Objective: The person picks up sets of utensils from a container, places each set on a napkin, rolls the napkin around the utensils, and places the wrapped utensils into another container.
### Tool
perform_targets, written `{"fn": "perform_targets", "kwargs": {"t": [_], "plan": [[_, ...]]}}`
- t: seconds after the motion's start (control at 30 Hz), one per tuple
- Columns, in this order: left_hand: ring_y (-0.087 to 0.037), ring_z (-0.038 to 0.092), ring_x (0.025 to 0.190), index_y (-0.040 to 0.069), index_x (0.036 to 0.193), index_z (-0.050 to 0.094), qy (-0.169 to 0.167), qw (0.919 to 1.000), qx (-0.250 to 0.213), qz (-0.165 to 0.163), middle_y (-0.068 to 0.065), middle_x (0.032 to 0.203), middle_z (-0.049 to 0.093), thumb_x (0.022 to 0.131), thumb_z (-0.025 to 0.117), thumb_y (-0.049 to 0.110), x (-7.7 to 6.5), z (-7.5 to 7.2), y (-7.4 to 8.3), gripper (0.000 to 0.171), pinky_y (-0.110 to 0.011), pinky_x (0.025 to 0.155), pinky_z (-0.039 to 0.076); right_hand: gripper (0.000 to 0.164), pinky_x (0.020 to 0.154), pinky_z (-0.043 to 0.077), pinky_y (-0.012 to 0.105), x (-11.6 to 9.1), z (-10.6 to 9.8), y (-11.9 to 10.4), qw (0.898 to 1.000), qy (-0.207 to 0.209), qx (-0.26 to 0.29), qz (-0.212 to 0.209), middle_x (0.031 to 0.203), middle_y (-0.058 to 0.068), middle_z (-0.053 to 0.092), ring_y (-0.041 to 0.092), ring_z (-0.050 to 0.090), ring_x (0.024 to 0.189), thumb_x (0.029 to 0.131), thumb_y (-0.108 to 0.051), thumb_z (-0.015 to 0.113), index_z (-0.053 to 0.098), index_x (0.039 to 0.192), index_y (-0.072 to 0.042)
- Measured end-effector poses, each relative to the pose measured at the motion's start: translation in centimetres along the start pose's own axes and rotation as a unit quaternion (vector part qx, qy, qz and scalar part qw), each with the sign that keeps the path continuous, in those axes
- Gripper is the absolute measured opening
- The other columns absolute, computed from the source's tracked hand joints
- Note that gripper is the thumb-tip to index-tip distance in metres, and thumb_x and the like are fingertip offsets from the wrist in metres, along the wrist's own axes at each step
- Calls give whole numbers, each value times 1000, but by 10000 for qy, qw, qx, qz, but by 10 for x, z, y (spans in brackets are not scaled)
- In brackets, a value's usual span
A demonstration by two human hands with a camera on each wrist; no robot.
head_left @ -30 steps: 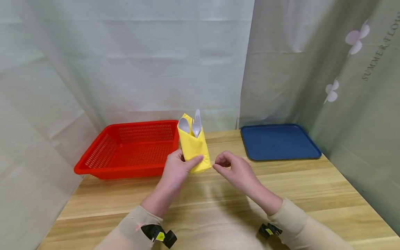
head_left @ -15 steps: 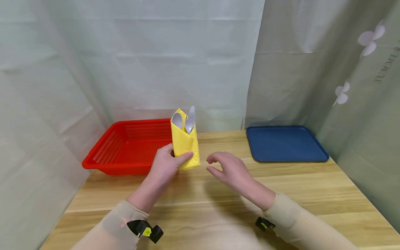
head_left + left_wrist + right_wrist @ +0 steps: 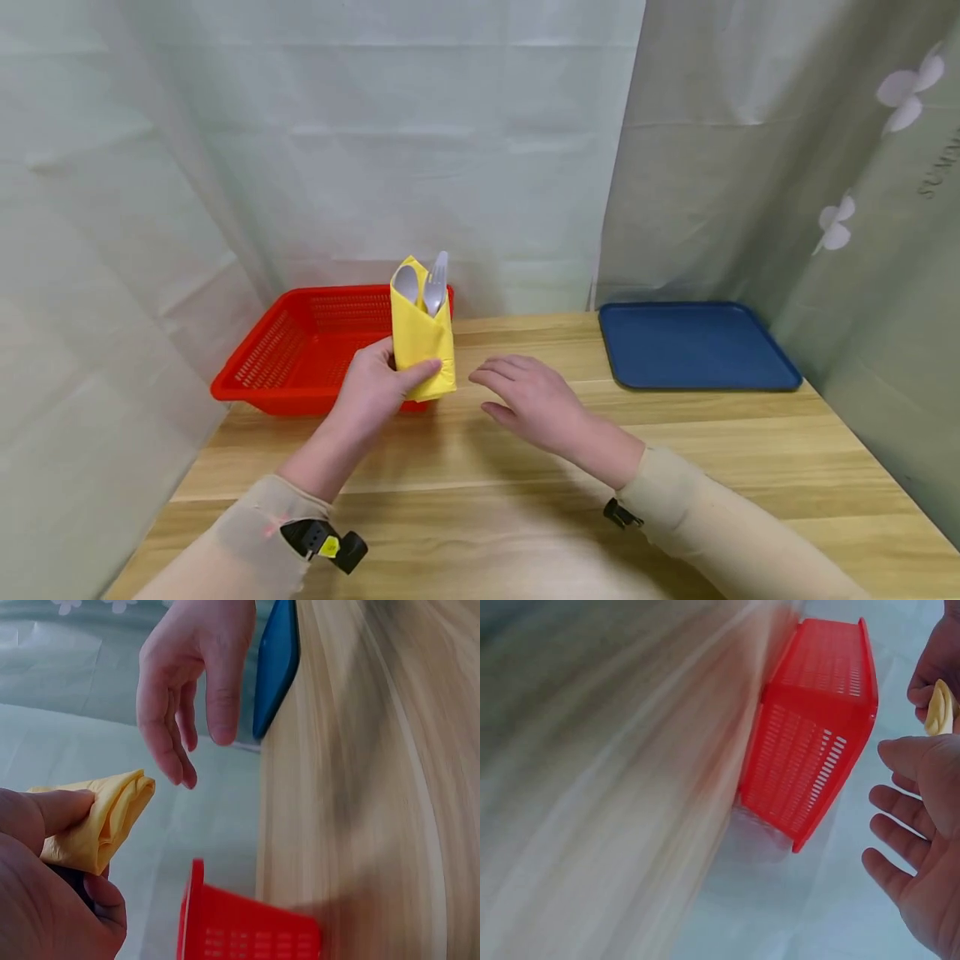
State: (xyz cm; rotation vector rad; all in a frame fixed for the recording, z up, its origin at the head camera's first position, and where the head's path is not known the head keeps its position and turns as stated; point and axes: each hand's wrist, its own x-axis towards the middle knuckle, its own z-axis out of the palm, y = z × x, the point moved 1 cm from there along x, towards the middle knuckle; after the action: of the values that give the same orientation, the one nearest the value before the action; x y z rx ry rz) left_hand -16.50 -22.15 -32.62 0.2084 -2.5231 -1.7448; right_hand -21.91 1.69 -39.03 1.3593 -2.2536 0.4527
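My left hand [image 3: 371, 383] grips a folded yellow napkin [image 3: 423, 350] in front of the red basket, thumb across its lower front. Out of the napkin's open top stick a grey spoon [image 3: 406, 284] and a grey fork [image 3: 434, 292]; their lower parts are hidden inside. A rounded grey tip rises behind the fork, and its kind is unclear. In the left wrist view a dark patch shows between the napkin [image 3: 101, 825] and my palm. My right hand [image 3: 532, 404] hovers just right of the napkin, holding nothing, fingers loosely extended [image 3: 904, 810] and apart from it.
A red perforated plastic basket [image 3: 300, 390] stands at the back left of the wooden table [image 3: 480, 517], partly behind my left hand. At the back right lies a blue tray [image 3: 697, 346]. Pale curtains [image 3: 390, 125] enclose the back and sides.
The napkin with its cutlery has shifted left with my left hand, now overlapping the basket. My right hand's fingers have gone from pinched together to loosely spread, and it has moved left.
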Motion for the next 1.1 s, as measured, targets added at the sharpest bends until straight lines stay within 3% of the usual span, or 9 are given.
{"fn": "perform_targets", "kwargs": {"t": [0.13,0.3,0.83,1.1], "plan": [[-31,70,114,4,143,65,63,9997,208,-67,-14,133,72,100,86,30,2,-11,1,54,-34,94,61,51,116,50,44,7,0,0,9996,33,-50,-282,140,8,73,27,65,136,96,-19,89,71,142,-8],[-31,68,115,5,144,63,167,9977,625,-204,-14,134,70,99,86,33,7,-23,-2,57,-37,96,61,55,121,45,44,11,7,-2,9988,-211,71,-440,147,8,70,27,61,141,98,-22,87,68,148,-7],[-33,69,115,5,147,61,163,9955,856,-371,-15,136,69,101,84,34,25,-47,-13,59,-36,95,62,71,127,36,44,21,26,-19,9934,-1046,73,-462,170,5,49,26,45,157,103,-29,82,52,165,-12],[-34,67,118,4,149,58,119,9928,1083,-500,-17,138,67,102,82,32,38,-56,-19,60,-41,100,60,74,129,32,41,27,31,-25,9921,-1178,89,-423,173,4,45,24,40,160,103,-31,81,49,167,-13]]}}
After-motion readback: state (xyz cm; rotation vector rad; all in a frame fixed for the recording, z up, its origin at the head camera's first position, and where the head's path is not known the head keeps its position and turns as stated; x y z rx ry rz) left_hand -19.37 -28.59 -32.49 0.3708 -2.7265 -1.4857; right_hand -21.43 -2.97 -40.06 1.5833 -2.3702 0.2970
